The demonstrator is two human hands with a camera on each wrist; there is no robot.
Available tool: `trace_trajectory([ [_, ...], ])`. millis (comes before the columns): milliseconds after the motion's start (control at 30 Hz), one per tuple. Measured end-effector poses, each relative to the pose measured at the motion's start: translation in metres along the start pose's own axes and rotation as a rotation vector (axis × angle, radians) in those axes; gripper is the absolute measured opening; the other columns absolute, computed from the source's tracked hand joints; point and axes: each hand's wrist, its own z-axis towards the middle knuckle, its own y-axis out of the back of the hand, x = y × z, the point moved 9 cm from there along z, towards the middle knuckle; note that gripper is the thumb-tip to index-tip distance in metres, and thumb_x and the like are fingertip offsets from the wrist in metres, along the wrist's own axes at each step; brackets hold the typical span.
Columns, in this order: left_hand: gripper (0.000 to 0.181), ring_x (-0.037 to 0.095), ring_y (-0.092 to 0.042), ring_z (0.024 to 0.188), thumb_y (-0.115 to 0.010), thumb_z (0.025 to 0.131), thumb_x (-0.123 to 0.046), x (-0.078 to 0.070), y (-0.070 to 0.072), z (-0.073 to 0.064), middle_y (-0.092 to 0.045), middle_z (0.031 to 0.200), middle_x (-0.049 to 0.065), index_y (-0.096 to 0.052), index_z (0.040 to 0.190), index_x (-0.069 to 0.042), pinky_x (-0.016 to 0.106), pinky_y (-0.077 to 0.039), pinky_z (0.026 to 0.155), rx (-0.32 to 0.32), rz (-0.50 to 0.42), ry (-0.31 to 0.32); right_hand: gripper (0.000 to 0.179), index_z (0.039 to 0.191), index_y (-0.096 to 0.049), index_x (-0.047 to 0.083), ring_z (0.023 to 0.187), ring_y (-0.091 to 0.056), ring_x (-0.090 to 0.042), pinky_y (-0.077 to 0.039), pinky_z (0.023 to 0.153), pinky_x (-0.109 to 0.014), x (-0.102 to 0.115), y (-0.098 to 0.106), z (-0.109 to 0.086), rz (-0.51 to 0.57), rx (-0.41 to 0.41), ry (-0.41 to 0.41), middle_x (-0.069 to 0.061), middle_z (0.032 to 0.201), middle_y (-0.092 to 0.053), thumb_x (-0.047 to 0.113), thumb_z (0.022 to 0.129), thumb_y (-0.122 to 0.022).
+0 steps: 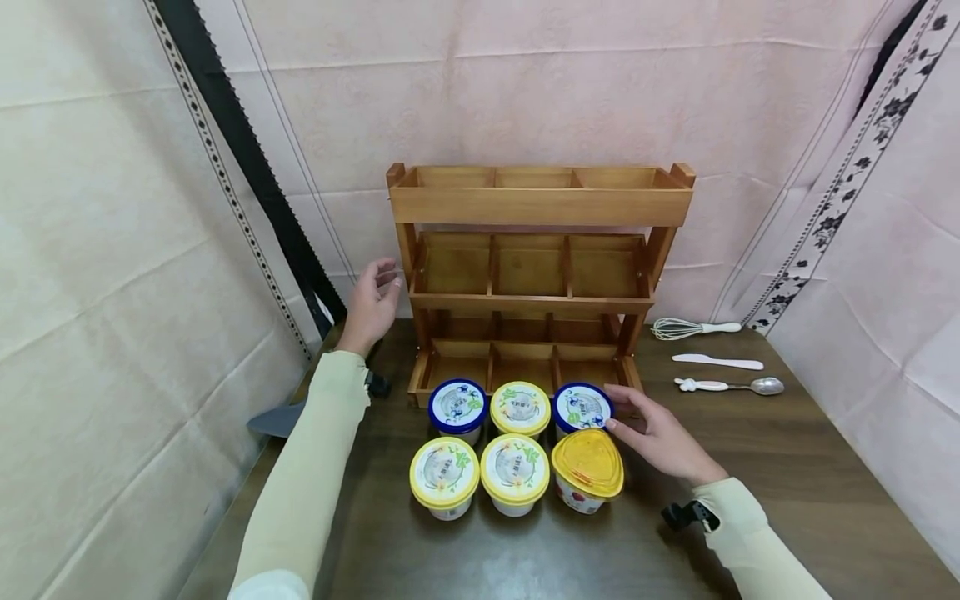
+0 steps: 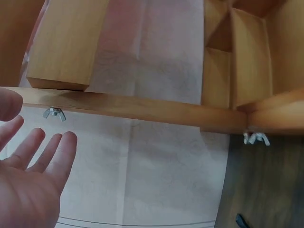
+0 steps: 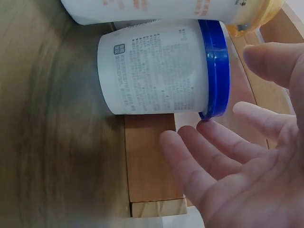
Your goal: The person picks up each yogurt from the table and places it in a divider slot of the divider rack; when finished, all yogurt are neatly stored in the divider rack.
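Observation:
My left hand (image 1: 373, 307) is beside the left upright of a three-tier wooden rack (image 1: 540, 207), fingers loosely spread and holding nothing. In the left wrist view its fingertips are near a wing nut (image 2: 54, 114) on the side rail (image 2: 142, 107). My right hand (image 1: 660, 437) reaches around the right side of a blue-lidded tub (image 3: 156, 71). Its fingers are spread beside the lid, one fingertip at the rim; whether it touches cannot be told. In front of that tub stands a tub with a plain yellow lid (image 1: 588, 462).
Left of these stand another blue-lidded tub (image 1: 458, 404) and yellow-lidded tubs (image 1: 515, 468), in two rows before the rack. A whisk (image 1: 693, 328), a white knife (image 1: 717, 362) and a spoon (image 1: 727, 386) lie on the table (image 1: 787, 467) at right. Cloth (image 1: 562, 100) hangs behind.

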Motion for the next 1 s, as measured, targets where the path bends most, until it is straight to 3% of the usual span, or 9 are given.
trace_trajectory([
  [233,0.043,0.031,-0.053,0.143,-0.057,0.110,-0.026,0.000,-0.001,0.014,-0.056,0.152,0.011,-0.051,0.150,-0.012,0.051,-0.045,0.120,-0.025,-0.059,0.075,0.063,0.157,-0.045,0.011,0.135,-0.058,-0.042,-0.052,0.108,-0.062,-0.011,-0.008,0.005,0.080,0.050,-0.028,-0.018,0.155,-0.054,0.029,0.103,-0.072],
  [500,0.043,0.032,-0.057,0.135,-0.062,0.108,-0.024,-0.004,-0.005,0.022,-0.060,0.143,0.016,-0.053,0.147,-0.008,0.048,-0.046,0.118,-0.033,-0.143,0.070,0.072,0.161,-0.040,0.015,0.139,-0.054,-0.043,-0.050,0.111,-0.063,-0.022,-0.013,0.008,0.114,0.097,-0.048,-0.016,0.159,-0.050,0.031,0.100,-0.075],
  [700,0.043,0.033,-0.059,0.132,-0.063,0.107,-0.021,-0.003,-0.007,0.025,-0.060,0.141,0.017,-0.053,0.146,-0.007,0.048,-0.048,0.116,-0.032,-0.170,0.085,0.080,0.164,-0.033,0.012,0.145,-0.047,-0.048,-0.042,0.116,-0.068,-0.023,-0.017,0.010,0.169,0.130,-0.035,-0.020,0.164,-0.043,0.024,0.098,-0.077],
  [867,0.041,0.032,-0.061,0.131,-0.063,0.107,-0.021,-0.001,-0.005,0.025,-0.061,0.141,0.016,-0.054,0.146,-0.010,0.048,-0.050,0.114,-0.045,-0.152,0.094,0.084,0.165,-0.031,0.011,0.148,-0.045,-0.047,-0.038,0.119,-0.067,-0.022,-0.020,0.013,0.201,0.147,-0.017,-0.020,0.165,-0.041,0.021,0.097,-0.078],
  [1000,0.040,0.032,-0.062,0.129,-0.065,0.106,-0.018,-0.001,-0.005,0.025,-0.062,0.138,0.014,-0.056,0.143,-0.011,0.048,-0.052,0.111,-0.054,-0.152,0.099,0.082,0.163,-0.033,0.012,0.145,-0.048,-0.047,-0.042,0.117,-0.066,-0.025,-0.022,0.014,0.213,0.145,-0.028,-0.019,0.163,-0.044,0.022,0.096,-0.079],
])
